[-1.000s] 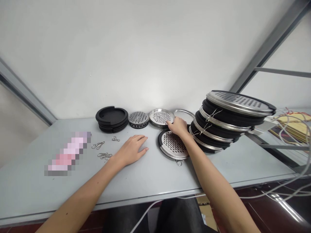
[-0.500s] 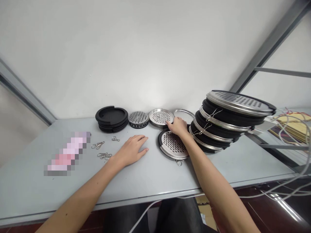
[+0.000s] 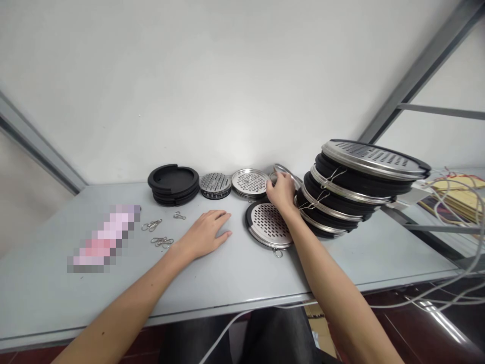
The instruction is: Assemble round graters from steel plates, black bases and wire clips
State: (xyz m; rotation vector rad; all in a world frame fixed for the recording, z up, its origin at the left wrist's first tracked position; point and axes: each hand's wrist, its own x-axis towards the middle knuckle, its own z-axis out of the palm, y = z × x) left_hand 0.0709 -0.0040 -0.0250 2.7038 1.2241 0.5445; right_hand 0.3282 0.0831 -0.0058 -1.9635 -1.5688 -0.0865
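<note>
My left hand (image 3: 206,233) lies palm down on the table, fingers spread, holding nothing. At the back, my right hand (image 3: 281,192) is closed on the near edge of a thin metal ring (image 3: 279,167), which is tilted up off the table. Below that hand is a round grater (image 3: 270,222) with a slotted metal face, a black rim and a wire loop at its front; my wrist covers part of it. Left of my right hand sit stacked metal grater discs (image 3: 250,182) and a smaller pile of rough grating discs (image 3: 215,184). Fingertips of the right hand are partly hidden.
A tall leaning stack of black-rimmed graters (image 3: 352,192) with wire clasps stands close on the right. Black plastic rings (image 3: 173,187) are stacked at the back left. Loose wire clips (image 3: 162,242) and a blurred pink item (image 3: 106,237) lie left. White cables (image 3: 454,288) hang at right.
My right hand has moved back a little from above the round grater and taken hold of the metal ring, tilting it up. My left hand has stayed in place.
</note>
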